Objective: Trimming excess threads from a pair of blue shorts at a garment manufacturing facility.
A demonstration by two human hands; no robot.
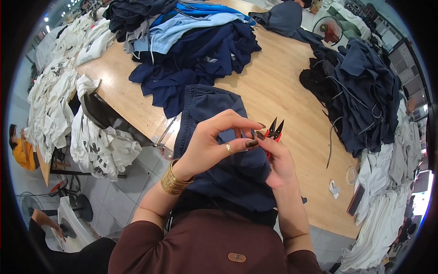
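Navy shorts (212, 107) with a gathered elastic waistband hang over the near table edge and across my lap. Above them my left hand (221, 137), with a ring and gold bangles, has its thumb and forefinger drawn together in a pinch. Something small and dark, perhaps a bit of cloth or thread, is at those fingertips; I cannot make it out. My right hand (280, 160) grips red-handled thread snips (274, 131), their two black blades apart and pointing away from me. Its thumb and fingertips meet those of the left hand, and the palm rests against the shorts.
Navy garments (200, 55) are heaped at the table's far side, with light blue shorts (191, 29) on top. Another dark pile (365, 96) stands at the right, near a phone (355, 199) and a paper tag (334, 189). White clothes (102, 148) drape over a chair at left.
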